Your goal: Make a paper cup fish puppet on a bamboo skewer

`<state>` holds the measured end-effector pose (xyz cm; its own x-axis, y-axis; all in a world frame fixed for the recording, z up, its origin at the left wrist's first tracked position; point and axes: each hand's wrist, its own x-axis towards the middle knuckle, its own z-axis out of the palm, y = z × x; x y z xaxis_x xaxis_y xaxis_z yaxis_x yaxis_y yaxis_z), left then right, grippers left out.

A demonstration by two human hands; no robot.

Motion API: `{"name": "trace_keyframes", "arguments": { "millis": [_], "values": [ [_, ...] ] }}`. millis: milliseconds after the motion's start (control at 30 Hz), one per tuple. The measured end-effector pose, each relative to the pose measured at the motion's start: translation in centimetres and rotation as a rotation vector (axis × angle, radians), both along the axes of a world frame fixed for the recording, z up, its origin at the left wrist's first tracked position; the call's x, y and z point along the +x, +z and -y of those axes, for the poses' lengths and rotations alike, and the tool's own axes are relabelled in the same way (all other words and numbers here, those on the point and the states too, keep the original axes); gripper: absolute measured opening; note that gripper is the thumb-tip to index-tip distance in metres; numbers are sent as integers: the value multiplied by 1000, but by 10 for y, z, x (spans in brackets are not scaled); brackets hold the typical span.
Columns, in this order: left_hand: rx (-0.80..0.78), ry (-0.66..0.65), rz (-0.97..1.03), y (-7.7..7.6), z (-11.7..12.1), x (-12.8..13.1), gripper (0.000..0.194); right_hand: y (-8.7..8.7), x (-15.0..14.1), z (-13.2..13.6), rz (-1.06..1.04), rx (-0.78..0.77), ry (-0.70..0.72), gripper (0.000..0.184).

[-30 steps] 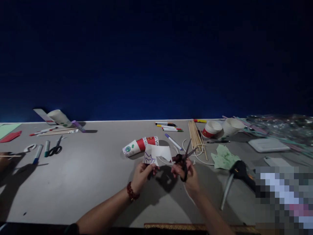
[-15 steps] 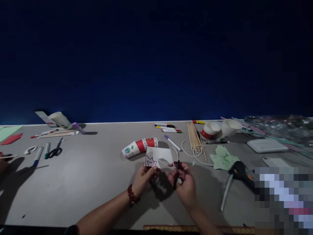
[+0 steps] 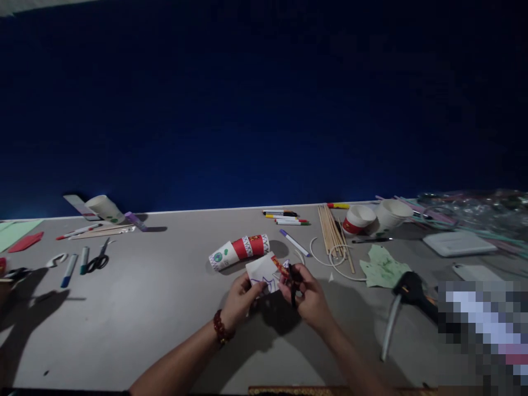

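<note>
My left hand, with a beaded bracelet at the wrist, pinches a white piece of paper that bears a purple line drawing. In my right hand are dark-handled scissors, held against the paper's right side. A red and gold printed strip shows at that side, beside my right fingertips; whether it is the paper's reverse I cannot tell. The scissor blades are mostly hidden. Just beyond my hands lies a curved chain of decorated paper cups, in white and red.
Markers, wooden sticks, white cord, paper cups, green paper and a glue gun lie ahead and right. Leftward are another pair of scissors and a leaning cup. Another person's hand is at the left edge.
The paper has turned and tilted in my left hand, and the red and gold strip now shows. My right hand has moved left with the scissors, closer to my left hand.
</note>
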<state>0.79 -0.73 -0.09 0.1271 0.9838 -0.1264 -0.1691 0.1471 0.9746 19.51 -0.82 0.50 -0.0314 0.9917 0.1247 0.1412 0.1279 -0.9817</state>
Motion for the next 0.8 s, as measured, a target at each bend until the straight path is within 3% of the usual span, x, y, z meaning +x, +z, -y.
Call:
{"name": "trace_keyframes", "arguments": {
  "millis": [167, 400, 667, 800],
  "values": [
    [-33, 124, 60, -2, -3, 0, 34, -1, 10, 24, -134, -94, 7, 31],
    [-107, 252, 281, 5, -3, 6, 39, -25, 1, 71, -15, -432, 144, 30],
    [-115, 252, 258, 6, 6, 11, 35, -9, -23, 51, -93, -547, 236, 46],
    [-108, 234, 250, 2, 9, 11, 32, -9, -31, 47, -122, -544, 207, 58]
  ]
}}
